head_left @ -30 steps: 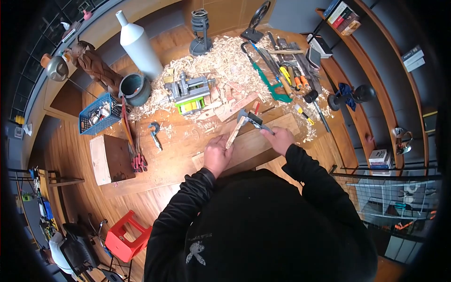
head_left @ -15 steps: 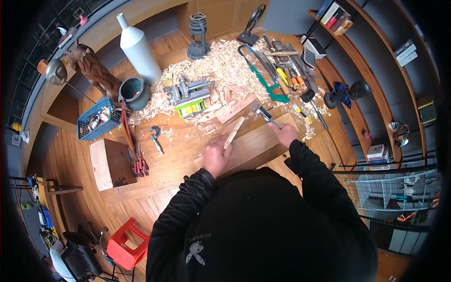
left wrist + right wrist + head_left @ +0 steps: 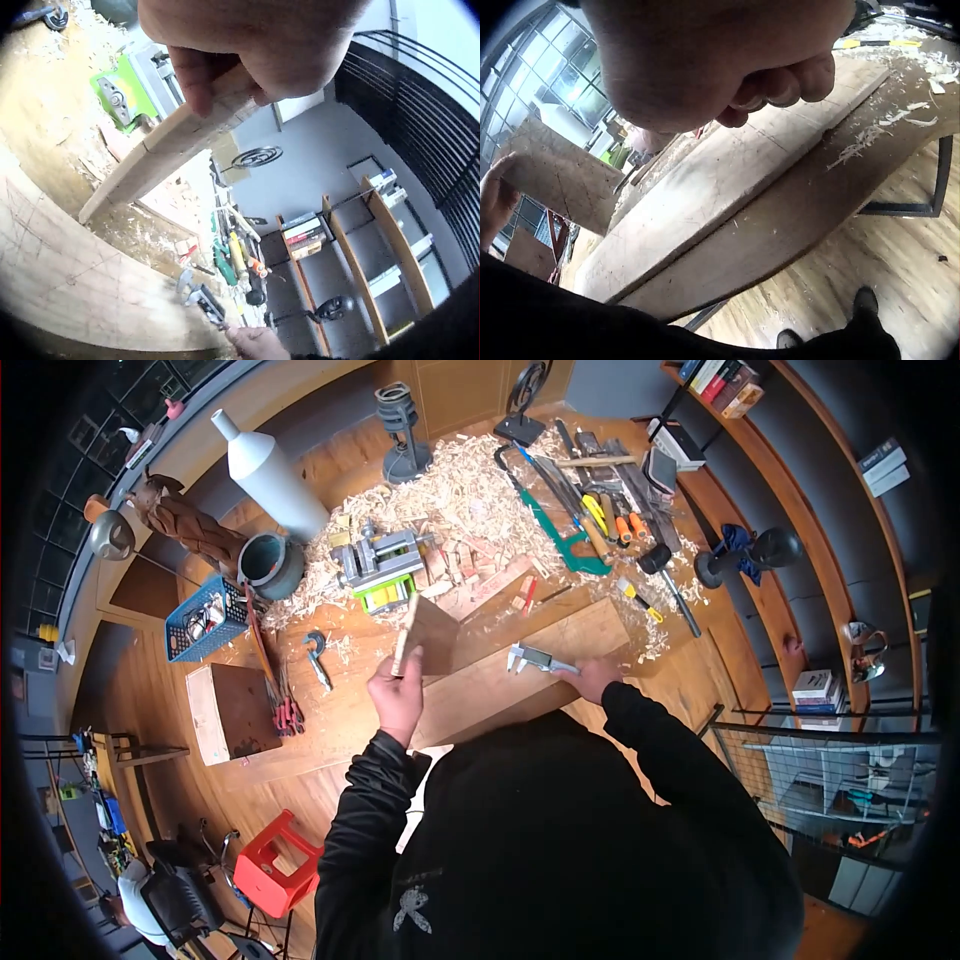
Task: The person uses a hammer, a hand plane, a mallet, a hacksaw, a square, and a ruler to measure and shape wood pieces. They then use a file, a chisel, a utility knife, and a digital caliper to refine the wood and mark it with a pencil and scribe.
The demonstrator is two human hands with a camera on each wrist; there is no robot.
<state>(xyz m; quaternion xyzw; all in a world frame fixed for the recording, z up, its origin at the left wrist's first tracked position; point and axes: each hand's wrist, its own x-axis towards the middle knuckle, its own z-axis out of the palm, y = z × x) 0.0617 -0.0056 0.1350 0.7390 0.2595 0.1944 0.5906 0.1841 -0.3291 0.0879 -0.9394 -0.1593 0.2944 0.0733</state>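
Observation:
Held up in my left hand (image 3: 398, 695) is a flat wooden board piece (image 3: 432, 635), pinched at one edge by thumb and fingers. In the left wrist view the wood piece (image 3: 169, 146) slants away under the fingers, pencil-like lines on it. My right hand (image 3: 597, 678) grips a digital caliper (image 3: 538, 658), its display facing up and its jaws pointing left, apart from the wood piece. A long plank (image 3: 470, 700) lies on the bench beneath both hands. The caliper is hidden behind the right hand (image 3: 720, 67) in the right wrist view.
A green-based vise (image 3: 385, 570) stands among wood shavings (image 3: 470, 490). Further right lie a green-framed saw (image 3: 560, 540), a mallet (image 3: 655, 558) and several orange-handled tools. A clamp-like tool (image 3: 318, 660), a wooden box (image 3: 232, 710) and a blue basket (image 3: 205, 625) are at the left.
My left hand has moved left with the wood piece and turned it, so its broad face shows. The caliper has come away from the wood piece and down over the plank.

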